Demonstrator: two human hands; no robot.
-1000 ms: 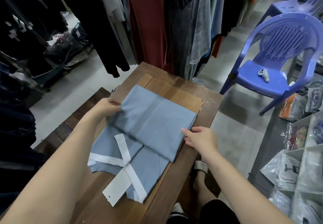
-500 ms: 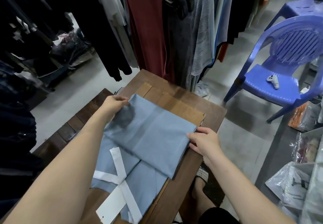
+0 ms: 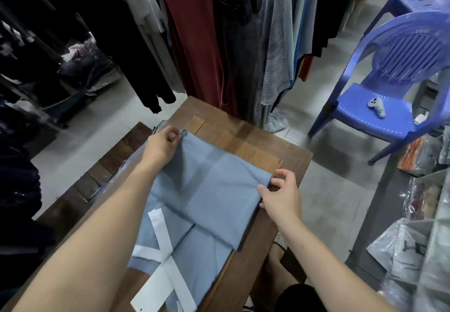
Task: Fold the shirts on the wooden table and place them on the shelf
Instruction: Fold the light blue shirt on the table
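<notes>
A light blue shirt [image 3: 211, 189] with white sleeve bands lies partly folded on the wooden table [image 3: 287, 163]. Its top half is doubled over towards me, and the white bands cross near the table's front edge. My left hand [image 3: 162, 147] pinches the far left corner of the folded part. My right hand [image 3: 280, 196] grips the fold's right corner at the table's right edge, thumb on top of the cloth and fingers at its edge.
A rack of hanging clothes [image 3: 219, 43] stands just behind the table. A blue plastic chair [image 3: 389, 92] with a white controller [image 3: 377, 108] on its seat is at the right. Bagged goods [image 3: 418, 250] fill shelving at the far right. A dark slatted bench [image 3: 102, 172] adjoins the table's left.
Both hands have gone from lying on the fold's side edges to pinching its two far corners. The camera view has tilted slightly upward.
</notes>
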